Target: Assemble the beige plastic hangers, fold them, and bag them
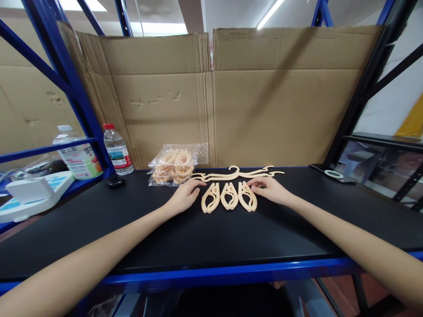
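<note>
Three folded cream plastic hangers stand out in a row on the black table: a left one [210, 198], a middle one [229, 196] and a right one [247, 197]. Just behind them lie unfolded cream hangers [238, 173] with a hook showing, spread sideways and overlapping. My left hand [184, 196] rests by the left folded hanger, fingers stretched toward the left end of the unfolded ones, thumb apart. My right hand [270, 189] has its fingertips at the upper edge of the right folded hanger, apparently touching it, with thumb and fingers apart.
Clear plastic bags of folded hangers [173, 166] lie left of centre. A red-capped water bottle [118, 152], a black mouse-like object [115, 181] and a white power strip [39, 200] are further left. Cardboard [280, 101] walls the back. A phone-like slab with a white ring [333, 174] lies far right.
</note>
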`<state>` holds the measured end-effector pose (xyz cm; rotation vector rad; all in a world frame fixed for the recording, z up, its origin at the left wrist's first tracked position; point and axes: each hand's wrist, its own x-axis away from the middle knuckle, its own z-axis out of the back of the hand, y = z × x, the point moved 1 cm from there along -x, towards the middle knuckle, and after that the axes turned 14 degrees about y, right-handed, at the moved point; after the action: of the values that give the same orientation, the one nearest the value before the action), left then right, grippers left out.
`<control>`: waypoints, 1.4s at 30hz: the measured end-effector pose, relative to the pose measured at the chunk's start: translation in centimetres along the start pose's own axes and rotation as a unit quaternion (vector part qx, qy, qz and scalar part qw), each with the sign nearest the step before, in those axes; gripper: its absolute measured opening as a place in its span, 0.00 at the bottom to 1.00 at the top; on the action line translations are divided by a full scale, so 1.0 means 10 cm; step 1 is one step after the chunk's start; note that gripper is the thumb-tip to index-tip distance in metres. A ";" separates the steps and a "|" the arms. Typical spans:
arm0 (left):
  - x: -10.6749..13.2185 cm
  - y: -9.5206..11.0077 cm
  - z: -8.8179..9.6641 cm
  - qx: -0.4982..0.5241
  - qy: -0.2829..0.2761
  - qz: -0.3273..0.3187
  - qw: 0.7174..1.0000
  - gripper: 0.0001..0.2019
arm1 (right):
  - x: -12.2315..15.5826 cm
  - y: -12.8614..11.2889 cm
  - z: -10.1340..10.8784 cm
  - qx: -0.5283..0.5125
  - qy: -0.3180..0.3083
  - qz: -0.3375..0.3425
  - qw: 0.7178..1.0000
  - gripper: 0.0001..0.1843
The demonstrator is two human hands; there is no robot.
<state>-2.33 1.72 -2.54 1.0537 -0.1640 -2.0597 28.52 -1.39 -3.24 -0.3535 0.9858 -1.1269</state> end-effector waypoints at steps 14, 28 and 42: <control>0.06 -0.03 -0.10 -0.087 -0.043 -0.072 0.993 0.17 | 0.00 0.05 -0.02 -0.003 -0.001 -0.013 1.000 0.14; 0.06 -0.01 -0.08 -0.081 -0.050 -0.054 0.994 0.17 | -0.01 0.00 -0.02 -0.017 0.003 0.001 1.000 0.13; 0.03 0.05 -0.03 -0.090 -0.045 -0.030 0.994 0.17 | -0.21 0.44 0.27 0.212 0.094 0.076 0.970 0.13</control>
<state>-1.97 1.25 -2.70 0.8664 0.0087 -2.1325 33.13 1.68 -3.74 0.1736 0.8900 -1.2095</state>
